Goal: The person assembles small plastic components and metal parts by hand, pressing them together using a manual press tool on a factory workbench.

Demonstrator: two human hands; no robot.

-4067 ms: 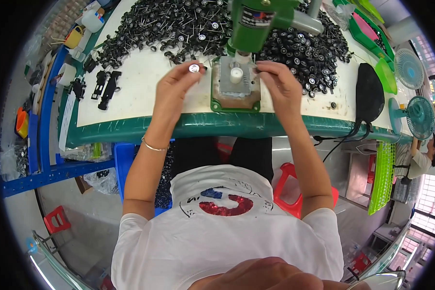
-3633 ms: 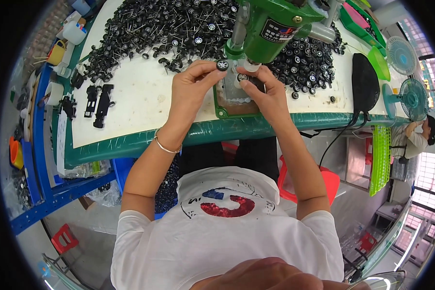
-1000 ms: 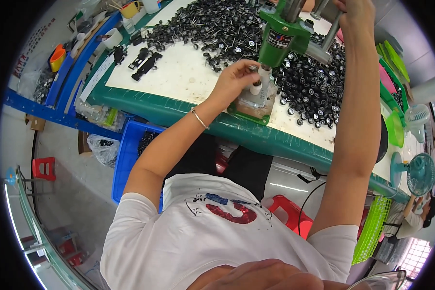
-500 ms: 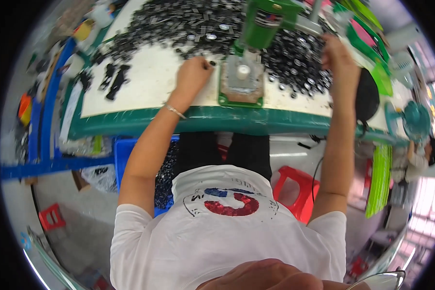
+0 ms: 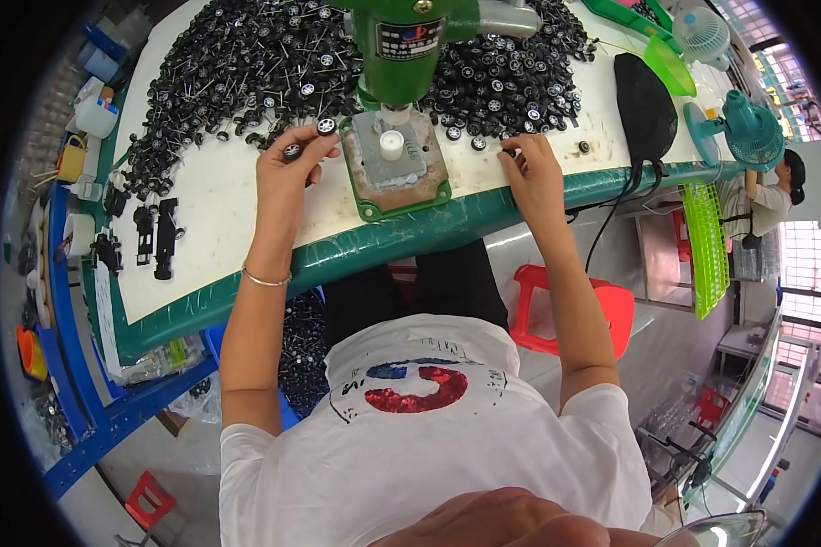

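Observation:
My left hand (image 5: 287, 173) is left of the green hand press (image 5: 400, 55), fingers pinched on a small black wheel (image 5: 327, 127) with a silver hub. A second small black wheel (image 5: 292, 152) shows against the same fingers; whether an axle joins the two is hidden. On the press base, a grey metal block (image 5: 410, 168) carries a white round peg (image 5: 391, 144). To the right of the press, my right hand (image 5: 536, 178) rests low over the white table, fingers closed. Something dark shows at its fingertips, too small to name. Loose wheels (image 5: 479, 143) lie beside it.
Wheels on thin axles (image 5: 246, 82) are heaped behind my left hand, loose wheels (image 5: 506, 77) behind my right. Black toy chassis (image 5: 166, 239) lie at left. The press lever (image 5: 509, 20) extends right. A black hand-shaped pad (image 5: 646, 105) and teal fan (image 5: 748, 132) stand at right.
My right hand has come down from near the press lever to the table beside the press. My left hand's fingers now show two wheels. The whole view has turned.

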